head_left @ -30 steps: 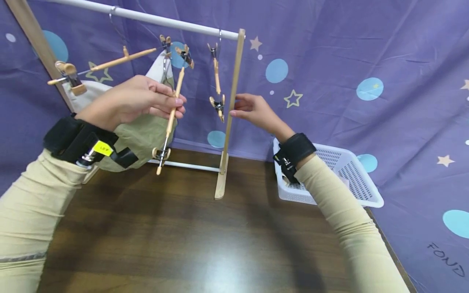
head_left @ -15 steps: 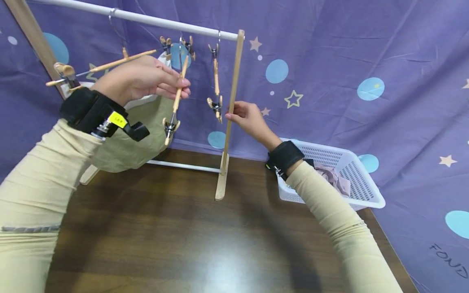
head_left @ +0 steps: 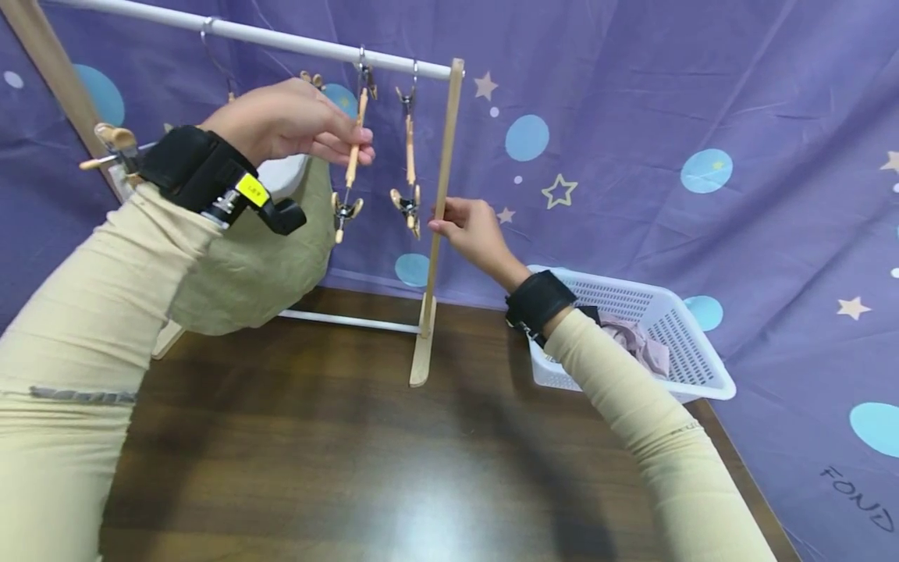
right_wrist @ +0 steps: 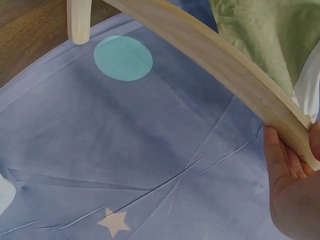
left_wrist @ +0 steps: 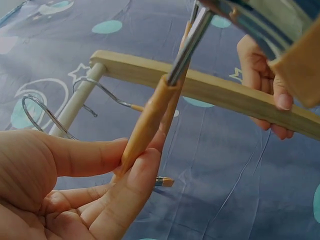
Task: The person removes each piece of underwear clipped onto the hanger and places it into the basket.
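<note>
My left hand (head_left: 302,125) pinches the wooden bar of a clip hanger (head_left: 353,160) between thumb and fingers. The hanger's hook is at the white rail (head_left: 281,37); the left wrist view shows hooks (left_wrist: 37,107) by the rail, but how firmly the held one sits I cannot tell. Thumb and fingers of my right hand (head_left: 477,238) grip the rack's wooden upright (head_left: 444,164), also in the right wrist view. Between the two hands, a second clip hanger (head_left: 410,148) hangs from the rail, with nothing in its clips.
An olive and white garment (head_left: 253,273) hangs at the left from another clip hanger, partly behind my left arm. At the right, a white plastic basket (head_left: 719,382) holds pinkish cloth (head_left: 642,343) and something dark. The rack's foot (head_left: 423,363) stands on the brown table (head_left: 351,468).
My left hand has lifted the held hanger upward and slightly right, bringing its hook to the rail. My right hand has moved slightly lower and now grips the upright.
</note>
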`<act>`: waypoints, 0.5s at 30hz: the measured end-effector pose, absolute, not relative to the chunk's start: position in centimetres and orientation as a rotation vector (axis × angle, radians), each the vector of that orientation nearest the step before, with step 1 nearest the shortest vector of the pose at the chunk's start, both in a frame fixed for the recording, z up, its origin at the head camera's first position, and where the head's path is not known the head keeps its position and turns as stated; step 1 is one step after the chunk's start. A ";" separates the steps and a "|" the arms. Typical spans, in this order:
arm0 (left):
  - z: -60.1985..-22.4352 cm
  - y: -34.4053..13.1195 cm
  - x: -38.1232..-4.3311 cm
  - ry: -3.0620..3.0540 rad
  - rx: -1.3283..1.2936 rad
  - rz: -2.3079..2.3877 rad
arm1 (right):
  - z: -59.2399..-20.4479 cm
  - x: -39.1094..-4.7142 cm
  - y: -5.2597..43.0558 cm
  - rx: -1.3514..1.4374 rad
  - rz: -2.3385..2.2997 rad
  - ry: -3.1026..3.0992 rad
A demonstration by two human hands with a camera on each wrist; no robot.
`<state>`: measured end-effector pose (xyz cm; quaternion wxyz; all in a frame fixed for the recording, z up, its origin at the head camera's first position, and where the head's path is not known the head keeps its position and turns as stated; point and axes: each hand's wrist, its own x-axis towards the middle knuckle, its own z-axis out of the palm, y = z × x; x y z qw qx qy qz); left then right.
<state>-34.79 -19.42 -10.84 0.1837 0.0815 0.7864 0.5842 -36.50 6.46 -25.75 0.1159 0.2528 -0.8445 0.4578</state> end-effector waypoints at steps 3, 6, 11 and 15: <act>-10.7 -19.1 -35.1 2.221 0.232 1.645 | -25.8 -36.3 6.3 0.741 1.340 -2.470; -10.4 -18.9 -35.4 2.192 0.210 1.666 | -25.9 -36.1 6.3 0.734 1.347 -2.473; -9.9 -18.8 -35.7 2.154 0.181 1.659 | -25.9 -36.1 6.2 0.734 1.343 -2.466; -9.7 -19.1 -36.1 2.161 0.170 1.626 | -25.8 -36.0 6.1 0.741 1.335 -2.466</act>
